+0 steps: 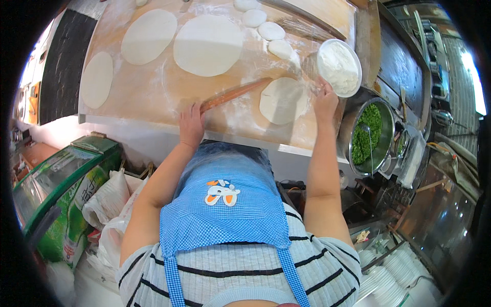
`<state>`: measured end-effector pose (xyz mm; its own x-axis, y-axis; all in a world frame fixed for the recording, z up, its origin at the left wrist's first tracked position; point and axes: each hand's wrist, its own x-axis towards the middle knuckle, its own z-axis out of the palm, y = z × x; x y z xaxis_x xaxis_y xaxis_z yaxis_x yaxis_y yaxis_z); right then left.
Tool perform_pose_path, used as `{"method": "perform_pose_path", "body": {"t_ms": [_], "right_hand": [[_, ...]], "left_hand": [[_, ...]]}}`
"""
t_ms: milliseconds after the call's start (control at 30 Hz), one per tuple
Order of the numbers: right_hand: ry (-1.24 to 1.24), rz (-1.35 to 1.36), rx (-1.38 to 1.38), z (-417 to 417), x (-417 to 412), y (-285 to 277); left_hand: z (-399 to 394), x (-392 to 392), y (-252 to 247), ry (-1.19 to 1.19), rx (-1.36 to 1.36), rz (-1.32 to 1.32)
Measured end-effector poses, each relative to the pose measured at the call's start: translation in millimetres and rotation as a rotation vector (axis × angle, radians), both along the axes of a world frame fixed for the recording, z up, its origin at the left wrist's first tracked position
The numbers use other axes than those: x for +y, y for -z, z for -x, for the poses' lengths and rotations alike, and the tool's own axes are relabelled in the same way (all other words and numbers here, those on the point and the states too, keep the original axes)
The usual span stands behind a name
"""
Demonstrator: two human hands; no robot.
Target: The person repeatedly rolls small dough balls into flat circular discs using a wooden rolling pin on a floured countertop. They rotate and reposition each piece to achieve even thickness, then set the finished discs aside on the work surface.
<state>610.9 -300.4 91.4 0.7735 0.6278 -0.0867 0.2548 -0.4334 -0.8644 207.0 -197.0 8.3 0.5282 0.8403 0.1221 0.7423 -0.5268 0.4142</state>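
Note:
My left hand [191, 124] is at the near end of a wooden rolling pin [236, 94], which lies slantwise on the floured wooden board [145, 92]. The pin's far tip reaches a rolled dough round [283, 101]. My right hand [326, 101] is beyond that round, its fingers at the near rim of a white bowl of flour [339, 69]; whether they hold anything is hidden. Farther back lie a large dough sheet [208, 45], a second sheet [149, 36] and a smaller one [97, 80] at the left. Small flattened dough pieces [271, 30] form a row near the bowl.
A steel bowl of chopped greens [367, 134] with a metal spoon stands right of the board. Behind the dough pieces lies a straw brush [301, 28]. A green-framed cooler [65, 184] and white bags [111, 195] are at lower left. Stacked white plates [391, 276] sit at lower right.

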Motion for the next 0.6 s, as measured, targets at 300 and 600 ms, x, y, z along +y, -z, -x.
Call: {"method": "perform_pose_path", "body": {"t_ms": [300,600], "right_hand": [[-0.297,0.124,-0.654,52,-22,107],[-0.502,0.303,-0.565,102,-16,82]], "left_hand": [[-40,40,-196,0.24,-0.87,0.192],[2,26,-367,0.733,-1.079,-0.145]]}}
